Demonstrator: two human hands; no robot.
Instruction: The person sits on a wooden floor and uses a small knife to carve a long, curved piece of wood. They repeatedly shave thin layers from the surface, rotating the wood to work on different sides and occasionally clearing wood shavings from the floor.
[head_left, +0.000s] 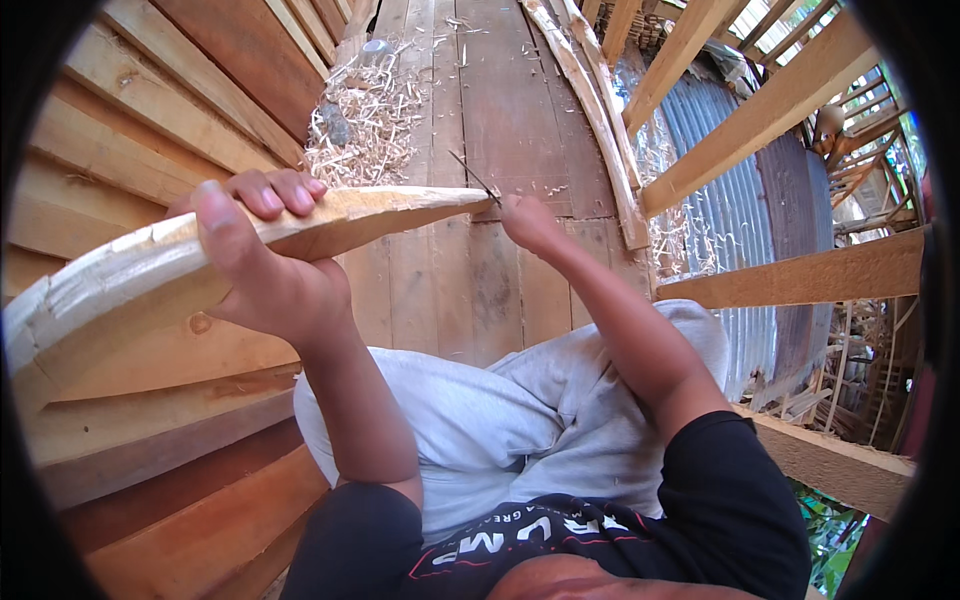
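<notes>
A long, pale wooden piece (pixel 385 204) with a rough-hewn edge spans from the left rim to the middle, narrowing to a point. My left hand (pixel 288 292) is wrapped round it, the thumb over the near side and fingertips over the top edge. In my right hand (pixel 532 226), closed at the tapered end, is a thin dark blade (pixel 473 175), slanting up and left past the wood's tip. Its handle is hidden inside my fist. I sit with legs folded in light grey trousers (pixel 480 420).
Wood shavings (pixel 375 115) lie heaped on the plank floor (pixel 435 290) ahead, near the board wall (pixel 200 85) on the left. A long pale pole (pixel 590 90) runs along the right side. Beyond it stand wooden railing posts (pixel 790 277) and corrugated metal sheeting (pixel 715 150).
</notes>
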